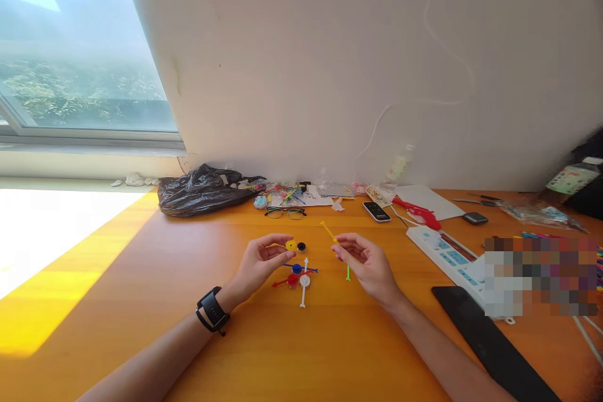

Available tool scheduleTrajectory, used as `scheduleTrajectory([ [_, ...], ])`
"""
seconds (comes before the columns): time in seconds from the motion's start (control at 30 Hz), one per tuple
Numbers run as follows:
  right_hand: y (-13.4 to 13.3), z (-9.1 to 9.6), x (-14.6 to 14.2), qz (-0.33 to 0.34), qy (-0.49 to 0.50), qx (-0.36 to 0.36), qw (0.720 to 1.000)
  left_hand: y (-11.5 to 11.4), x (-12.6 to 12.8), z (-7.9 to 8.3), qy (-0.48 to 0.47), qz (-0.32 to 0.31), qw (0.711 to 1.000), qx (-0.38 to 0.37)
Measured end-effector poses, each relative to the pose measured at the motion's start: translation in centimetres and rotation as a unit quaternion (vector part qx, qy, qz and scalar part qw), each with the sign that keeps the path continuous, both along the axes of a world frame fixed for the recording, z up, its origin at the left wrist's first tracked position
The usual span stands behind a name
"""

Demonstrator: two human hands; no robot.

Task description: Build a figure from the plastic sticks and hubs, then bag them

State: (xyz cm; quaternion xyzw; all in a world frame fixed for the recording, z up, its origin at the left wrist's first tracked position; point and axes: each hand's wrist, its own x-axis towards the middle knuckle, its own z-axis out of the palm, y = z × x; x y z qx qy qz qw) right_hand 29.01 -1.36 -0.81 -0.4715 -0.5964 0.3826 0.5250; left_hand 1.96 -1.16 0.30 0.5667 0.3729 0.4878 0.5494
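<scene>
My left hand point(267, 259) pinches a small yellow round disc point(291, 245) between thumb and fingertips. In my right hand point(365, 262), a thin yellow plastic arrow point(328, 232) is held near one end and points up to the left. Just beside the yellow disc stands a small black round piece point(301, 247). Below, on the table between my hands, lie a blue arrow spinner point(296, 269), a red arrow spinner point(293, 280) and a white arrow spinner point(305, 280), close together and partly overlapping. A green arrow point(348, 273) shows beside my right hand, which hides part of it.
Eyeglasses point(285, 213), a black plastic bag point(202, 191) and small colourful parts point(287, 193) lie along the wall. To the right are a black-faced device point(377, 211), a red toy gun point(419, 212), a white power strip point(447, 257) and a flat black object point(480, 326).
</scene>
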Motion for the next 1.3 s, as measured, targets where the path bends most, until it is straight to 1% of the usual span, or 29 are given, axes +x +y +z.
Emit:
scheduleTrajectory([
  [0.1,-0.4,0.5,-0.2,-0.007,0.046,-0.015,0.999,-0.5,0.2,0.3,0.014,-0.020,1.000,0.000],
  [0.2,-0.8,1.0,-0.2,-0.010,0.030,-0.015,0.999,-0.8,0.4,0.2,0.002,-0.034,0.999,0.000],
  [0.3,-1.1,1.3,-0.5,-0.002,0.013,0.003,1.000,-1.1,0.5,0.2,-0.019,-0.051,0.998,-0.009],
  [0.33,-1.2,1.3,-0.7,0.011,0.021,0.002,1.000,-1.2,0.6,0.3,-0.021,-0.059,0.998,-0.014],
  [0.4,-1.4,1.3,-1.2,0.059,0.066,-0.030,0.996,-1.5,0.7,0.6,-0.018,-0.075,0.997,-0.018],
  [0.5,-1.9,0.8,-2.1,0.141,0.126,-0.085,0.978,-1.9,0.9,0.9,-0.005,-0.095,0.995,-0.006],
  [0.6,-2.4,0.3,-2.8,0.178,0.093,-0.075,0.977,-2.3,1.1,0.8,-0.001,-0.107,0.994,0.013],
  [0.73,-2.8,-0.1,-3.4,0.181,0.010,-0.023,0.983,-2.8,1.3,0.5,0.014,-0.088,0.994,0.070],
  [0.83,-3.1,0.1,-3.6,0.163,-0.037,0.010,0.986,-2.9,1.4,0.7,0.067,-0.060,0.988,0.128],
  [0.93,-3.3,0.4,-3.6,0.149,-0.056,0.026,0.987,-2.8,1.3,0.9,0.119,-0.035,0.977,0.173],
  [1.13,-3.2,0.8,-3.4,0.146,-0.070,0.035,0.986,-2.6,1.1,0.8,0.152,0.007,0.964,0.220],
  [1.3,-3.2,0.6,-3.2,0.152,-0.107,0.058,0.981,-2.6,1.1,0.6,0.175,0.004,0.949,0.264],
])
